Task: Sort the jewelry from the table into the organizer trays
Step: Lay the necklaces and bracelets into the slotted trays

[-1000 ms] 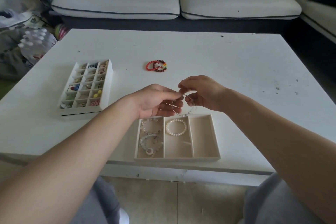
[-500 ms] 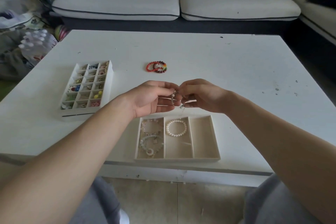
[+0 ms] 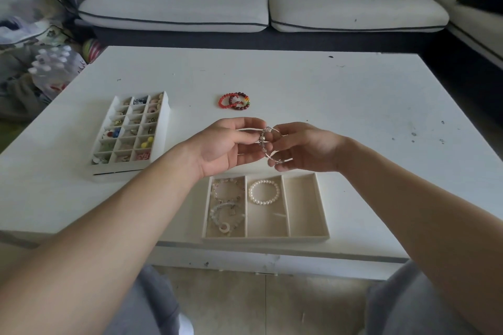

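Note:
Both hands hold a thin silver bangle with beads [image 3: 263,139] above the table, just beyond the beige three-slot tray [image 3: 323,215]. My left hand [image 3: 226,144] pinches its left side, and my right hand [image 3: 304,148] grips its right side. In the tray, the left slot holds pale bead bracelets [image 3: 227,205], the middle slot a white pearl bracelet [image 3: 264,192], and the right slot nothing. Two red and dark bead bracelets [image 3: 234,101] lie overlapping on the table farther back.
A white grid organizer [image 3: 160,128] with several small compartments of earrings and charms stands at the left. The white table [image 3: 353,117] ends close to my knees. A sofa runs along the far side, and bags and clutter sit on the floor at the left.
The bangle has turned in my fingers, so its beads now face up between the two hands. Both hands stay in about the same place above the tray.

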### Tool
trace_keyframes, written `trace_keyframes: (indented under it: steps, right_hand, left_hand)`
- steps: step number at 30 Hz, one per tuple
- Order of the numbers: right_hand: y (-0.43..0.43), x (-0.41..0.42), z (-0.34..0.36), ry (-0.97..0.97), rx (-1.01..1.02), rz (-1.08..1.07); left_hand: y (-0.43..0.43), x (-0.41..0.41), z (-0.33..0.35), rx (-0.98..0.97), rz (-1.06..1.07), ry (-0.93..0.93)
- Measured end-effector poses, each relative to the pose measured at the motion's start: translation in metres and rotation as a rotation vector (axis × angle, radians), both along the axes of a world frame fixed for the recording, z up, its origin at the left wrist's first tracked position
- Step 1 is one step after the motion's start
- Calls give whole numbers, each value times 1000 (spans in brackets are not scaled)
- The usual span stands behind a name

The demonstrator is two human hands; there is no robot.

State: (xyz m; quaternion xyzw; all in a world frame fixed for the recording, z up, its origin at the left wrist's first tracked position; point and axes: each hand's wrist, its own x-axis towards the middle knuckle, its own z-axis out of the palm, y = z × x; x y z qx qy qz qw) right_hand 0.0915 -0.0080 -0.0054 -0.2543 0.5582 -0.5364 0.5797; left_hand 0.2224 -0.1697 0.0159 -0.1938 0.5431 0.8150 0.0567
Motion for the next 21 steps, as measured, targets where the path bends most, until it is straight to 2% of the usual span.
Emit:
trace_keyframes:
  steps: [8,13,17,21]
  right_hand:
    - [-3,-1,5,99,-99,-284]
    - [-6,5,12,169,-88,-273]
    - [-7,11,13,353,2,-213]
    - [-9,16,14,701,122,-199]
  left_hand:
    - [1,-3,-8,-39,101,-82]
    - [6,-3,-10,-98,48,-131]
    - [5,-2,-10,-278,-50,-161]
    - [5,-3,-9,-275,-34,-117]
